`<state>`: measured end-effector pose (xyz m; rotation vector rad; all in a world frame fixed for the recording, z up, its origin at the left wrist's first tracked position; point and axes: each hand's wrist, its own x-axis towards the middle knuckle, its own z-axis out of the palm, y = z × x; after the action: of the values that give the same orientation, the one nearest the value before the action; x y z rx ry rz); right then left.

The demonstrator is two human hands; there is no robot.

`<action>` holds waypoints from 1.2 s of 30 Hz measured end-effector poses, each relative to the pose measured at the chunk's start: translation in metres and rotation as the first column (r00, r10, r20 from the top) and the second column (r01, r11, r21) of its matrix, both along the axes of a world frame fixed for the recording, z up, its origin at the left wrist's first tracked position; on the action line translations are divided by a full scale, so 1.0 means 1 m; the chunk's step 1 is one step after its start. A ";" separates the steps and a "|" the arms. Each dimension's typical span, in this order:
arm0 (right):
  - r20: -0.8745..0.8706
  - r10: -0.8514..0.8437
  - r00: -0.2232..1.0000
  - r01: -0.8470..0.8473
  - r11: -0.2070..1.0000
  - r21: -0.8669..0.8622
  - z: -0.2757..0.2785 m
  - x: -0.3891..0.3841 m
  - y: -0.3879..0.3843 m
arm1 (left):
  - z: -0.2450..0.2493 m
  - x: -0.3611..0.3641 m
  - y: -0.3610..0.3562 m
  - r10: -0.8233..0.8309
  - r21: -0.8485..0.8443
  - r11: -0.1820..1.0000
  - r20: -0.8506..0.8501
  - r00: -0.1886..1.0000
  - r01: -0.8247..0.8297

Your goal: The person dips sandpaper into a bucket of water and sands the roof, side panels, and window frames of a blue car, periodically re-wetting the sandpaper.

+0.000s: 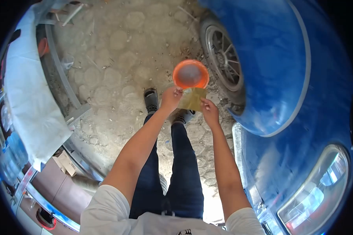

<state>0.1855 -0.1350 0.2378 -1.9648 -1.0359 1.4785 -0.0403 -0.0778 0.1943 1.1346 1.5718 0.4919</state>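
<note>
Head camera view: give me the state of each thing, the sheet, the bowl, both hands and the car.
yellow-brown sheet, held spread between both hands.
left hand, shut on the sheet's upper left edge.
right hand, shut on the sheet's lower right corner.
orange bowl, upright, open, something pale inside.
blue car, parked close on the right.

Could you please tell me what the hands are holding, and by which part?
Both hold one yellowish-brown flat sheet: the left hand pinches its left edge, the right hand its right edge.
</note>
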 end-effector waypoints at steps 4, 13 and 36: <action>0.107 0.117 0.987 -0.116 0.993 -0.020 -0.130 0.001 0.042 | -0.094 0.017 0.042 0.022 -0.041 0.999 -0.088 0.996 -0.026; 0.678 0.517 0.523 -0.597 0.790 -0.142 -0.267 -0.022 0.093 | -0.214 0.030 0.047 -0.276 0.345 0.843 -0.380 0.883 0.412; 0.549 0.735 0.398 -0.723 0.620 -0.305 -0.354 -0.024 0.089 | -0.308 0.056 0.056 -0.797 -0.272 0.438 -0.557 0.231 0.857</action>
<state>0.1620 -0.0463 -0.1162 -2.1768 -2.4789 1.1240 0.0159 -0.0217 -0.1141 2.1680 1.1493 -0.6600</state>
